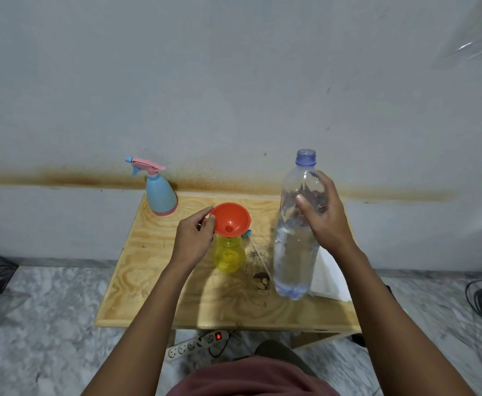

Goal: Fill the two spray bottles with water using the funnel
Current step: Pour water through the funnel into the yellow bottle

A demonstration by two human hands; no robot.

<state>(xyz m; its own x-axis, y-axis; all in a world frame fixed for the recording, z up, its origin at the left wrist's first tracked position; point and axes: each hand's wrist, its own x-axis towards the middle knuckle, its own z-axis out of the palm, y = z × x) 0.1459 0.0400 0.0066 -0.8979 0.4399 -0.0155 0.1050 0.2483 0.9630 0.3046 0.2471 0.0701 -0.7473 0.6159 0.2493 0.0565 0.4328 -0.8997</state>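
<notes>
An orange funnel (230, 219) sits in the neck of a yellow spray bottle (229, 255) at the middle of the wooden table (148, 281). My left hand (194, 238) pinches the funnel's left rim. My right hand (324, 215) grips a large clear water bottle (294, 241), uncapped and upright, about two-thirds full, to the right of the funnel. A blue spray bottle (160, 194) with its pink trigger head on stands at the table's back left corner. Behind the yellow bottle lies a spray head with its thin tube (258, 255), mostly hidden.
A white folded cloth or paper (329, 275) lies on the table's right side behind my right arm. Dark crumbs (261, 280) dot the table near the water bottle. A power strip (197, 344) lies on the floor under the table's front edge. The wall stands directly behind the table.
</notes>
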